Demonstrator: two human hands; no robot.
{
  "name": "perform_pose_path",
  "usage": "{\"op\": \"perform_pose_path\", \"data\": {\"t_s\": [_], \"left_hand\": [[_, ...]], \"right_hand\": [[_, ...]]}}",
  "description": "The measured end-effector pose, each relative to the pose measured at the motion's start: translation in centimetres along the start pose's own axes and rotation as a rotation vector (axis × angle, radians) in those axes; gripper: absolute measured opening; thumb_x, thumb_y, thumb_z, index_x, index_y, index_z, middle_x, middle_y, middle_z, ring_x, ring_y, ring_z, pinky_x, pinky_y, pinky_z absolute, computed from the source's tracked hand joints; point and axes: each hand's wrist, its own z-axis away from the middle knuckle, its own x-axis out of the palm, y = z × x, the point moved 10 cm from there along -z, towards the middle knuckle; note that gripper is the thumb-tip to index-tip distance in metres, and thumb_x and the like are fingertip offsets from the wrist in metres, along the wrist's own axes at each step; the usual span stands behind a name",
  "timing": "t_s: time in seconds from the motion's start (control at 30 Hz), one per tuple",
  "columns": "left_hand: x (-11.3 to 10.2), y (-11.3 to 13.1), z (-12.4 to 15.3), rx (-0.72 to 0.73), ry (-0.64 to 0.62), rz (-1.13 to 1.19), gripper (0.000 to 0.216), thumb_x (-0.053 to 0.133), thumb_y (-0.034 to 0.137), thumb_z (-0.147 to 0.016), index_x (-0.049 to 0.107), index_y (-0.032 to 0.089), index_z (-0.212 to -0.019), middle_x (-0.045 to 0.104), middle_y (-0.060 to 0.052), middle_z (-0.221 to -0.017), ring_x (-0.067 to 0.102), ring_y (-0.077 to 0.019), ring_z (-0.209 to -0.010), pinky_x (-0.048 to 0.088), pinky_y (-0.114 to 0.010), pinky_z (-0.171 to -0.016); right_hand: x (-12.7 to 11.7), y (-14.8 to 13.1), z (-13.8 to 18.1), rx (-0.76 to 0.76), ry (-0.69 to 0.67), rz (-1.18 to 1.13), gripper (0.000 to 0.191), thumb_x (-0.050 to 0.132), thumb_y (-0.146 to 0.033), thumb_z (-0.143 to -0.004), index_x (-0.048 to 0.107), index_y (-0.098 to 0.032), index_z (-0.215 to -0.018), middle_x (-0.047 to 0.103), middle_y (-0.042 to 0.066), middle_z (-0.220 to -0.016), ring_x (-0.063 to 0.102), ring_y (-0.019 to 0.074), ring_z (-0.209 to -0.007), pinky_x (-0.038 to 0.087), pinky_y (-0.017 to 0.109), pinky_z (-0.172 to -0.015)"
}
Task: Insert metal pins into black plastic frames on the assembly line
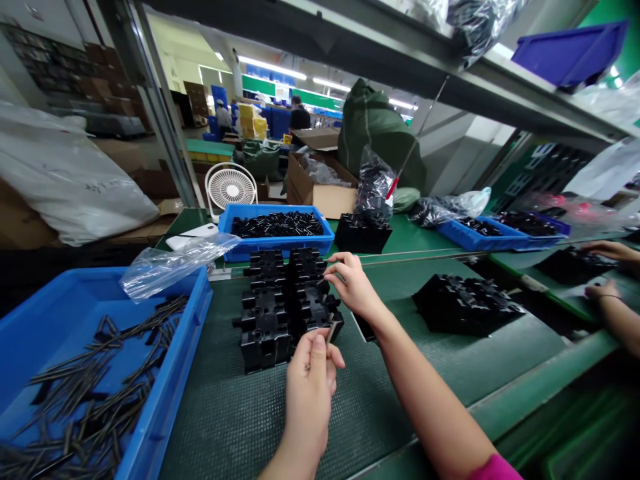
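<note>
one pin point(331, 331), left hand point(310, 377) — right hand point(353, 285) at block's point(277, 303) right edge

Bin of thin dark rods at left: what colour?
The bin is blue, seen in the head view.

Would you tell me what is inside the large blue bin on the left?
Loose thin dark rods litter the blue bin. A clear plastic bag covers its far corner, hiding anything beneath.

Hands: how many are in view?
4. The wearer's left hand holds a thin pin at bottom centre. The right hand touches the black block above it. A co-worker's upper hand and lower hand are at the right edge. Distant people's hands may be hidden.
</note>
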Motion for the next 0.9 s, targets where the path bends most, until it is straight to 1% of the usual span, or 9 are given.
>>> {"op": "perform_pose_path", "data": {"t_s": [0.2, 0.33, 0.43, 0.5, 0.57, 0.63, 0.7, 0.8, 0.9], "left_hand": [[-0.3, 0.2, -0.1, 0.006, 0.014, 0.032, 0.035, 0.049, 0.049, -0.089, 0.054, 0.017, -0.103, 0.054, 0.002, -0.064, 0.025, -0.0041, -0.045, 0.017, -0.017, -0.040], [-1.1, 0.6, -0.4, 0.052, 0.063, 0.018, 0.034, 0.048, 0.049, -0.089, 0.055, 0.019, -0.103, 0.054, 0.002, -0.066, 0.029, -0.0047, -0.046, 0.021, -0.017, -0.040], [-2.0, 1.3, -0.4, 0.124, 0.124, -0.073, 0.035, 0.048, 0.050, -0.089, 0.055, 0.020, -0.104, 0.057, 0.001, -0.069, 0.032, -0.0057, -0.047, 0.024, -0.017, -0.041], [-2.5, 1.9, -0.3, 0.183, 0.167, -0.186, 0.035, 0.049, 0.050, -0.088, 0.055, 0.021, -0.105, 0.059, 0.000, -0.072, 0.037, -0.0070, -0.049, 0.029, -0.018, -0.043], [-2.8, 2.5, -0.1, 0.243, 0.207, -0.323, 0.033, 0.050, 0.049, -0.088, 0.057, 0.022, -0.104, 0.062, -0.001, -0.076, 0.047, -0.0095, -0.055, 0.037, -0.020, -0.051], [-2.8, 3.0, 0.1, 0.289, 0.227, -0.446, 0.030, 0.050, 0.047, -0.088, 0.058, 0.022, -0.104, 0.065, -0.003, -0.081, 0.057, -0.0133, -0.068, 0.043, -0.023, -0.063], [-2.6, 3.2, 0.1, 0.309, 0.226, -0.517, 0.028, 0.048, 0.044, -0.090, 0.059, 0.022, -0.103, 0.067, -0.004, -0.085, 0.060, -0.0161, -0.079, 0.045, -0.026, -0.073], [-2.4, 3.0, 0.0, 0.310, 0.216, -0.555, 0.028, 0.046, 0.043, -0.091, 0.058, 0.022, -0.104, 0.067, -0.003, -0.086, 0.061, -0.0166, -0.079, 0.045, -0.027, -0.073], [-2.1, 2.5, -0.1, 0.288, 0.188, -0.577, 0.030, 0.045, 0.045, -0.091, 0.057, 0.023, -0.106, 0.066, -0.003, -0.085, 0.061, -0.0166, -0.079, 0.045, -0.027, -0.073]], "right_hand": [[1.6, -0.1, -0.3, -0.026, -0.089, 0.044, 0.007, 0.059, -0.019, -0.086, 0.066, -0.019, -0.088, 0.053, 0.009, -0.110, 0.044, 0.0234, -0.104, 0.040, 0.044, -0.094], [-0.3, -1.6, 0.4, 0.021, -0.072, -0.043, 0.019, 0.053, -0.022, -0.090, 0.062, -0.022, -0.107, 0.050, 0.009, -0.121, 0.042, 0.0236, -0.113, 0.036, 0.046, -0.100], [-1.8, -3.7, 2.0, 0.074, -0.105, -0.145, 0.021, 0.043, -0.025, -0.095, 0.062, -0.021, -0.090, 0.053, 0.007, -0.114, 0.045, 0.0213, -0.111, 0.037, 0.042, -0.098], [-2.0, -5.0, 3.4, 0.093, -0.144, -0.194, 0.025, 0.041, -0.027, -0.096, 0.060, -0.020, -0.081, 0.053, 0.006, -0.110, 0.046, 0.0208, -0.107, 0.039, 0.040, -0.095], [-1.9, -5.7, 4.6, 0.107, -0.158, -0.243, 0.024, 0.043, -0.029, -0.095, 0.058, -0.019, -0.079, 0.053, 0.007, -0.109, 0.046, 0.0212, -0.106, 0.039, 0.039, -0.093], [-1.6, -5.9, 5.4, 0.127, -0.155, -0.295, 0.020, 0.046, -0.028, -0.094, 0.058, -0.019, -0.081, 0.052, 0.007, -0.109, 0.046, 0.0214, -0.108, 0.039, 0.039, -0.093], [-1.1, -5.6, 5.9, 0.155, -0.153, -0.331, 0.014, 0.051, -0.025, -0.091, 0.059, -0.019, -0.083, 0.051, 0.007, -0.111, 0.045, 0.0213, -0.110, 0.039, 0.039, -0.095], [-0.8, -5.1, 6.2, 0.177, -0.153, -0.368, 0.006, 0.057, -0.022, -0.088, 0.059, -0.020, -0.082, 0.051, 0.007, -0.113, 0.045, 0.0207, -0.112, 0.038, 0.039, -0.097], [-1.0, -4.7, 6.3, 0.185, -0.140, -0.401, 0.007, 0.058, -0.021, -0.087, 0.058, -0.020, -0.080, 0.052, 0.006, -0.113, 0.047, 0.0195, -0.111, 0.039, 0.037, -0.097]]}}
